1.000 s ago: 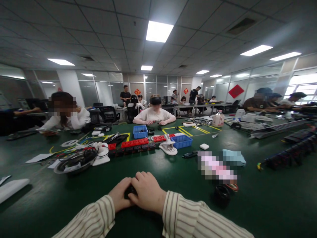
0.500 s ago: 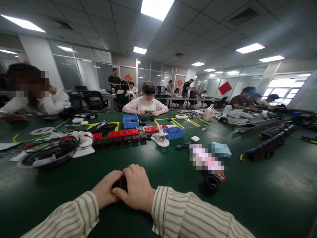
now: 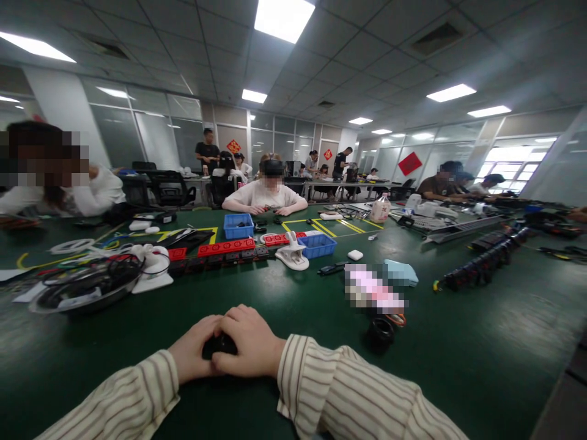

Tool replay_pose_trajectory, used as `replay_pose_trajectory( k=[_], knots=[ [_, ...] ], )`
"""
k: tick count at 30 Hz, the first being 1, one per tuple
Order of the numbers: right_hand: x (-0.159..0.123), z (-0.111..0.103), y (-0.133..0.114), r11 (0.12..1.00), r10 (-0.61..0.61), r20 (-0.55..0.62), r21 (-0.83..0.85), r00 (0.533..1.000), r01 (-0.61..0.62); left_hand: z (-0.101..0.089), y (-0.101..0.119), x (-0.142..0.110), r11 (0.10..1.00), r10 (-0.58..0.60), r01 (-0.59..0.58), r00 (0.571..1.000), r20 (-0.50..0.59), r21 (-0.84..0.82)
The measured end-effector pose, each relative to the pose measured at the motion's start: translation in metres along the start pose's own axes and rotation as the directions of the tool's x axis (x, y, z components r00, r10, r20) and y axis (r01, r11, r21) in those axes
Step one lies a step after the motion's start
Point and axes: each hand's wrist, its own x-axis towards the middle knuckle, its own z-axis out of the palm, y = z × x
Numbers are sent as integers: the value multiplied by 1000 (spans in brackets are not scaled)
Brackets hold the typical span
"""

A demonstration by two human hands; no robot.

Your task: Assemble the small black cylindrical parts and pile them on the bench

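Note:
Close in front of me on the green table, both hands are wrapped round a small rounded black object, mostly hidden by the fingers, so I cannot tell its kind. My left hand closes on its left side. Lying over its top and right side is my right hand, the thumb bent round the near edge. The two hands touch each other. To their right lie a black ring-shaped item, a blurred-out pink item and a light blue pouch.
A metal bowl of cables stands at left. Red power strip pieces, a white clamp and blue bins lie ahead. Across the table sits a person; another is at left. A black cable bundle lies right.
The view has turned slightly to the right, so the table items appear further left. My hands stay round the black object, and a little more of it shows between them.

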Motion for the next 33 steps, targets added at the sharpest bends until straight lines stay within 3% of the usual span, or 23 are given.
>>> replay_pose_trajectory(
  k=[7, 18, 21, 23, 25, 28, 33],
  knots=[
    [1, 0, -8, 987, 157, -19, 39, 987, -156, 6, 26, 0, 985, -72, 85, 993, -90, 151],
    [-1, -3, -4, 983, -165, 19, 83, 986, 163, 7, 10, 0, 999, -5, 3, 999, -37, -50],
    [-2, -5, -11, 1000, 1, -25, -1, 1000, -1, 8, 12, -1, 1000, -8, 9, 998, -67, 13],
    [-2, -4, -17, 981, 182, -66, -61, 981, -186, 7, 16, 0, 989, -30, 42, 996, -87, 139],
    [-1, -4, -21, 951, 287, -73, -102, 955, -293, 7, 20, 1, 966, -52, 74, 994, -96, 246],
    [0, -2, -22, 940, 310, -49, -135, 950, -313, 6, 20, 2, 958, -61, 82, 995, -83, 275],
    [0, -1, -18, 962, 248, -36, -107, 968, -250, 4, 15, 1, 986, -14, 19, 999, -34, 164]
  ],
)
